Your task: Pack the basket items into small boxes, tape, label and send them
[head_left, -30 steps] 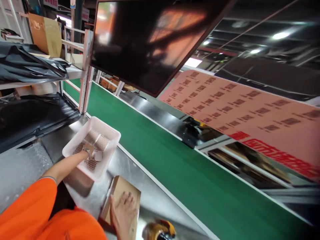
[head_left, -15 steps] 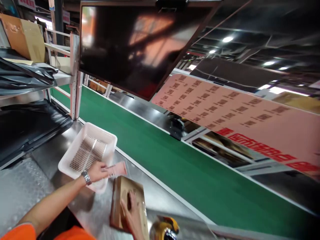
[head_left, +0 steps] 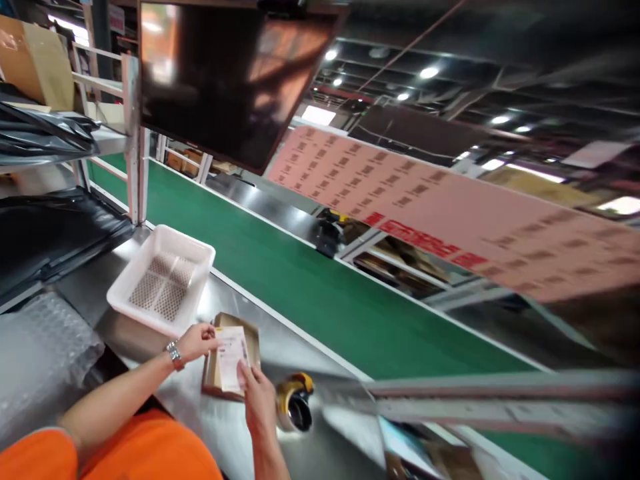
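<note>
My left hand [head_left: 199, 343] pinches the upper left edge of a pale printed slip of paper [head_left: 231, 360]. At the slip's lower right edge, my right hand [head_left: 257, 393] grips it between thumb and fingers. The slip lies over, or just above, a small brown cardboard box [head_left: 253, 343] on the metal table; I cannot tell whether they touch. Right of my right hand stands a yellow and black roll-shaped tool [head_left: 295, 403], perhaps a tape dispenser. Beyond my left hand sits a white plastic basket [head_left: 187, 313] with a perforated bottom.
A green conveyor belt [head_left: 310, 300] runs past the table's far edge. A dark screen [head_left: 210, 73] and a pink board with printed codes [head_left: 360, 180] hang above. On the left are bubble wrap [head_left: 45, 360] and shelves with black plastic bags [head_left: 55, 233].
My left hand has carried the slip from the basket's edge to over the box. My right hand has left the box top and taken the slip's other side. The view has shifted right.
</note>
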{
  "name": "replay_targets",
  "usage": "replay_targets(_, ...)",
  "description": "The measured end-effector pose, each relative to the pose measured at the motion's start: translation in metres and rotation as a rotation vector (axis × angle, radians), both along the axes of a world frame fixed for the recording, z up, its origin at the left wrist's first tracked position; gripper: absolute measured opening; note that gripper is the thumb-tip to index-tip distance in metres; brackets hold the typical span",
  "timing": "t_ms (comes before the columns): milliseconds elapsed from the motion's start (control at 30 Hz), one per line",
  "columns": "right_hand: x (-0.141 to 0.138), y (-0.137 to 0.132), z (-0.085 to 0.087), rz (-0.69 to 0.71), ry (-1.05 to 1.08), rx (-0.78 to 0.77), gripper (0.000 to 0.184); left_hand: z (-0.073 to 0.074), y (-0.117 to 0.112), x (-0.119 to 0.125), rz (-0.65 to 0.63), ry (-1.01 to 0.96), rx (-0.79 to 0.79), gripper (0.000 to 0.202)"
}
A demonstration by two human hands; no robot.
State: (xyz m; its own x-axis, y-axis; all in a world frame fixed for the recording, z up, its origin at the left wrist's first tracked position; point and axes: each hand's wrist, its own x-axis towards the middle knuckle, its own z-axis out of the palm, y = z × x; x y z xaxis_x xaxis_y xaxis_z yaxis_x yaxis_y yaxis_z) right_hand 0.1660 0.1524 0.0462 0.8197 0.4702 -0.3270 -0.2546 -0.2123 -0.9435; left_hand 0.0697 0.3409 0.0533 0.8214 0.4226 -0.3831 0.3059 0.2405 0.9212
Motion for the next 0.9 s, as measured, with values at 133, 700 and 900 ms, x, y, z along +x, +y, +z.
replay_targets(133,-0.014,-0.015,-0.005,-0.159,0.210,0.221,0.069,-0.009,-0.062,0.005,-0.114,-0.005,-0.065,0.028)
replay_targets(700,-0.057,-0.170,-0.021,-0.241,0.353,0.490,0.063,0.005,-0.197,-0.013,0.069,0.037,-0.001,0.022)
replay_targets(900,-0.065,-0.197,-0.023,-0.235,0.348,0.484,0.068,0.007,-0.222,-0.022,0.079,0.026,-0.006,0.023)
